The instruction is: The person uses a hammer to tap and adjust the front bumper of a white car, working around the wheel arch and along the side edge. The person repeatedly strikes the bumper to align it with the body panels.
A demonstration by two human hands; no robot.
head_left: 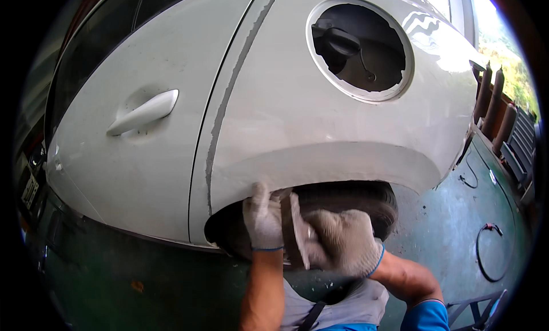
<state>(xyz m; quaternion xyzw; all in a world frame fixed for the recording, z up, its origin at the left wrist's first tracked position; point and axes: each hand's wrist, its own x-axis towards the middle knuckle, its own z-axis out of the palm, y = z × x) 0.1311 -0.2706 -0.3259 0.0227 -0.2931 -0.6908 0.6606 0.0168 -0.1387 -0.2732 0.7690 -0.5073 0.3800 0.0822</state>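
My left hand [264, 221], in a white knit glove, is at the lip of the wheel arch with its thumb up. Its fingers curl round a flat, narrow brownish-grey piece [294, 231] standing upright between my hands; its kind is unclear. My right hand [347, 239], gloved too and smeared by motion, is closed close beside that piece. What its fingers hold, if anything, is hidden. Behind both hands sits a dark tire [372, 202], under the white rear fender [274, 116] of a car.
A ragged grey strip [220, 119] runs down the fender beside the door seam. The white door [143, 171] has a handle [144, 114]. Above the arch is a round fuel-filler opening [383, 59]. A black hose [480, 262] lies on the green floor [440, 228]; gas cylinders [493, 96] stand far right.
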